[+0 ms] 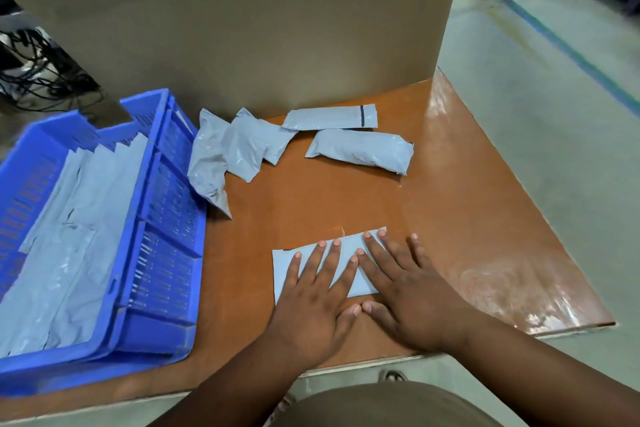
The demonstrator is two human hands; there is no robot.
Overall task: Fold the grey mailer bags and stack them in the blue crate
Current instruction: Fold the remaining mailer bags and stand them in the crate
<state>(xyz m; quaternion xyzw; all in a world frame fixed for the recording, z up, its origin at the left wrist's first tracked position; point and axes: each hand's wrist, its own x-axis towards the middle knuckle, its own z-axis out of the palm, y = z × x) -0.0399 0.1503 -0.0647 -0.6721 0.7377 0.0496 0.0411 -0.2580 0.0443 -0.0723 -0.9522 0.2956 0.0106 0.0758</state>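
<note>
**Mid-fold: both palms flattening one mailer**

Step in hand was the fold/crease. One mailer [341, 262] lay flat on the table [467, 218] near the front edge, already narrowed to a small rectangle. Left hand [317, 295] and right hand [405, 288] both pressed down on it, fingers straight and spread apart, nothing gripped. Thumb tips met just below the mailer's near edge. Right hand overhung the mailer's right end, outer fingers on bare table.

Crate [166, 218] sat just left of the hands, touching the table's left side. It held a layer of grey bags [79, 218] already, lying loosely and overlapping rather than neatly piled.

Still to do: four or so unfolded bags [235, 149] at the back, by the cardboard wall [242, 28]. One puffy bag [363, 151] sat apart on the right, with a flatter bag [329, 117] behind it.

My read on the next move: either one more fold or a pickup. Pickup needs a pinch at an edge, since the plastic likely springs open once pressure lifts. Then carry left, over the crate wall, and lay it flat on the stack.
</note>
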